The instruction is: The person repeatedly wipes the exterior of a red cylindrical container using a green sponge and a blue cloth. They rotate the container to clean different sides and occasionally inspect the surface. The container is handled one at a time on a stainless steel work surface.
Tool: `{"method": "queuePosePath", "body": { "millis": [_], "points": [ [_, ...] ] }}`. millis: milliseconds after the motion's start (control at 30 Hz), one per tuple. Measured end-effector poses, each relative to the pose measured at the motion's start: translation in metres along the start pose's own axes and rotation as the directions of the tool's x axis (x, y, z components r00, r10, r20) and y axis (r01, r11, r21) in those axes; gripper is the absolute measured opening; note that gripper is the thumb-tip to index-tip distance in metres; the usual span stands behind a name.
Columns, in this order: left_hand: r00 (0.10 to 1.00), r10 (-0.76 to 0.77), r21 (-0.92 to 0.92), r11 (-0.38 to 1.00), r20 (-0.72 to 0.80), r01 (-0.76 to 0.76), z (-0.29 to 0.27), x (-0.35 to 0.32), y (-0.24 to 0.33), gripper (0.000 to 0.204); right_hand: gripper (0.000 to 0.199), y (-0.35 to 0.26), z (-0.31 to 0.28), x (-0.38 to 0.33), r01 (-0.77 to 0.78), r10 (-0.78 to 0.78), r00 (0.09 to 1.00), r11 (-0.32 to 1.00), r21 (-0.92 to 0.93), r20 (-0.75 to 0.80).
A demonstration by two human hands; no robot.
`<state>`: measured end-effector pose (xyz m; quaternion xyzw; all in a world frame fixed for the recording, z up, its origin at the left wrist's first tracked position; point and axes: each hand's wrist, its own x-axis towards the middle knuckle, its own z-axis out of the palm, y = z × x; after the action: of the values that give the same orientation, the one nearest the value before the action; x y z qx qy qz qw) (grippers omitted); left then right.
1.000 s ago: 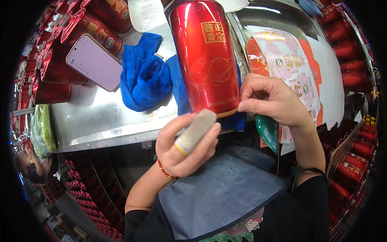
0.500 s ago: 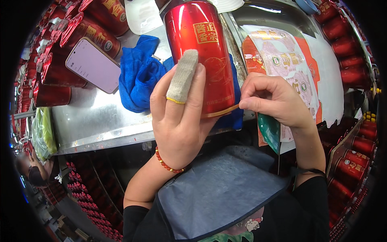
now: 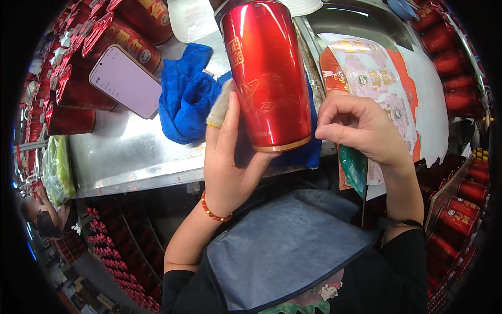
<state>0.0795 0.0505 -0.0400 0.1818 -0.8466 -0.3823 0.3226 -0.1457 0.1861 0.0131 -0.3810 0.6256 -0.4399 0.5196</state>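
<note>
A shiny red metal canister [image 3: 272, 78] with gold print and a gold rim at its near end stands tilted in front of me. My left hand [image 3: 230, 157] supports it from the left, fingers along its side and thumb under the gold rim. A knitted grey finger cot [image 3: 220, 107] with a yellow edge covers one finger. Just right of the rim, apart from the canister, my right hand [image 3: 358, 125] is closed in a pinch; what it holds, if anything, is too small to make out. Beneath the canister lies blue cloth [image 3: 312, 152].
A phone [image 3: 125, 81] leans by red canisters [image 3: 70, 121] on the left of the metal table [image 3: 120, 162]. A crumpled blue cloth [image 3: 185, 99] lies beside it. Printed sticker sheets [image 3: 389, 89] and a green piece [image 3: 353, 168] are on the right. Another person [image 3: 44, 214] shows at far left.
The canister has turned, carrying its gold label leftward, and shifted slightly right. My left fingers slid from its front to its left side. My right pinch has come away from the rim.
</note>
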Motion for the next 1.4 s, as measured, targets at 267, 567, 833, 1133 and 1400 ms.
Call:
{"method": "queuePosePath", "body": {
  "millis": [267,567,833,1133,1400],
  "points": [
    [0.940,-0.309,-0.475,0.812,0.144,0.340,-0.001,0.002,0.007,0.090,0.032,-0.002,0.012,0.003,-0.015,0.016,1.000,0.998,0.056,-0.022],
    [0.905,-0.399,-0.497,0.761,0.147,0.417,0.000,0.006,0.017,0.093,0.038,0.001,0.010,0.009,-0.012,0.012,1.000,0.999,0.032,0.005],
    [0.894,-0.420,-0.514,0.738,0.156,0.437,-0.001,0.008,0.021,0.095,0.040,-0.002,0.010,0.010,-0.017,0.017,1.000,0.999,0.040,0.018],
    [0.887,-0.430,-0.480,0.751,0.165,0.453,-0.003,0.008,0.022,0.096,0.040,-0.003,0.010,0.010,-0.013,0.013,1.000,0.999,0.030,0.017],
    [0.982,-0.121,-0.286,0.955,-0.143,0.076,-0.008,-0.026,0.006,0.056,0.042,0.004,0.010,0.012,0.037,-0.035,0.999,0.997,0.064,-0.029]
  ]
}}
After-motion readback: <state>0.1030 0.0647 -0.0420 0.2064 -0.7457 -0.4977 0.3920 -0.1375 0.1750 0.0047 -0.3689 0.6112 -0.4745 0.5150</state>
